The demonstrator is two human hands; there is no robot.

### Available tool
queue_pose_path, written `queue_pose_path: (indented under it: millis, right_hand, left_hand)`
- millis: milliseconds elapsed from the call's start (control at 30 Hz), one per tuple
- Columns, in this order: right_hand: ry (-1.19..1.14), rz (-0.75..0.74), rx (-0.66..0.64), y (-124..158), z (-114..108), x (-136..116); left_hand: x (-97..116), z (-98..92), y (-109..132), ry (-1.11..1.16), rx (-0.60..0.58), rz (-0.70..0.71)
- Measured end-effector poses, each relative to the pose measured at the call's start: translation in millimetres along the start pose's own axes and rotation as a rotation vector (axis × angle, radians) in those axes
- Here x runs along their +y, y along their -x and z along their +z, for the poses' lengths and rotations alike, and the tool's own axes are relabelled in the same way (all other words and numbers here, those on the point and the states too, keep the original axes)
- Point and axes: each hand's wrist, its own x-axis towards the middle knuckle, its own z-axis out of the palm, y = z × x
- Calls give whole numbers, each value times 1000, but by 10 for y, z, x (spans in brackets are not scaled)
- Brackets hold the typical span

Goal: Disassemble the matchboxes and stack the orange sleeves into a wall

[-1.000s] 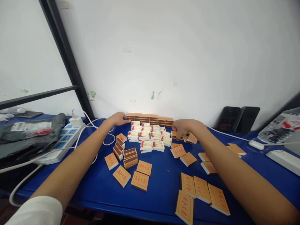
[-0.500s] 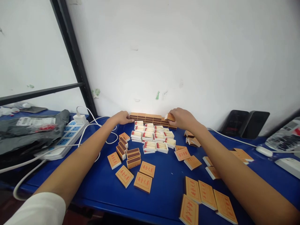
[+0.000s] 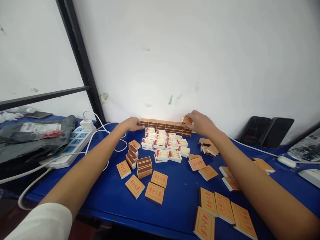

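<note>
Along the wall runs a low stack of matchboxes (image 3: pixel 162 126), laid end to end in several layers, striker sides facing me. At its left end my left hand (image 3: pixel 132 124) is closed against the boxes, thumb in front; the other fingers are partly hidden. Over the right end my right hand (image 3: pixel 198 122) pinches a single matchbox (image 3: pixel 186 120) between thumb and fingers. It is tilted, and I cannot tell whether it touches the stack. Just in front lie several open match trays (image 3: pixel 159 143) full of red-tipped matches.
Loose matchboxes (image 3: pixel 154 192) lie nearer me, some on edge, and more (image 3: pixel 222 206) lie at front right. Empty-looking sleeves (image 3: pixel 208 147) sit beside my right forearm. A power strip (image 3: pixel 75 143) with white cables and a grey bag (image 3: pixel 32 133) occupy the left; two phones (image 3: pixel 267 131) lean at right.
My right hand has lifted a little with its matchbox, which now sits higher over the stack's right end. More of that end shows. My left hand keeps its place; the view has shifted slightly.
</note>
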Motion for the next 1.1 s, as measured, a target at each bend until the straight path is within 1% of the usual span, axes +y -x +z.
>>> queue_pose_path:
  millis: [100, 167, 400, 567, 700, 767, 800, 833, 867, 900, 967, 1000, 1033, 1067, 1100]
  right_hand:
    - [-28, 39, -102, 9, -49, 158]
    - [-15, 68, -123, 24, -44, 210]
    - [-60, -18, -55, 42, 112, 213]
    - [14, 24, -40, 55, 159, 141]
    - [24, 56, -3, 58, 105, 113]
    - [12, 85, 11, 57, 24, 158]
    - [3, 108, -4, 60, -34, 197]
    - [-10, 140, -45, 69, -101, 246]
    - [-28, 183, -119, 82, -176, 301]
    - [-51, 234, -229, 103, -256, 356]
    - [-109, 328, -504, 161, -418, 452]
    - [-137, 355, -622, 197, -492, 483]
    - [-160, 369, -709, 237, -556, 502]
    - [-177, 367, -759, 279, -606, 508]
    - [-191, 349, -773, 326, -640, 504]
  left_hand:
    - [6, -1, 4, 1, -1, -1]
    - [7, -1, 3, 3, -2, -2]
    - [-27, 22, -38, -2, -5, 6]
    - [-47, 41, -61, -12, -3, 10]
    - [-47, 29, -54, -30, -11, 18]
    - [-44, 22, -51, -43, -9, 17]
    - [-40, 21, -50, -51, -7, 14]
    - [-36, 21, -50, -58, -3, 11]
    - [-31, 23, -50, -65, 1, 8]
    - [-25, 26, -50, -70, 4, 5]
    - [-13, 31, -49, -78, 11, 4]
    - [-8, 32, -47, -81, 15, 3]
    - [-5, 32, -44, -85, 18, 2]
    - [-4, 32, -40, -88, 20, 1]
    - [-5, 31, -37, -90, 21, -1]
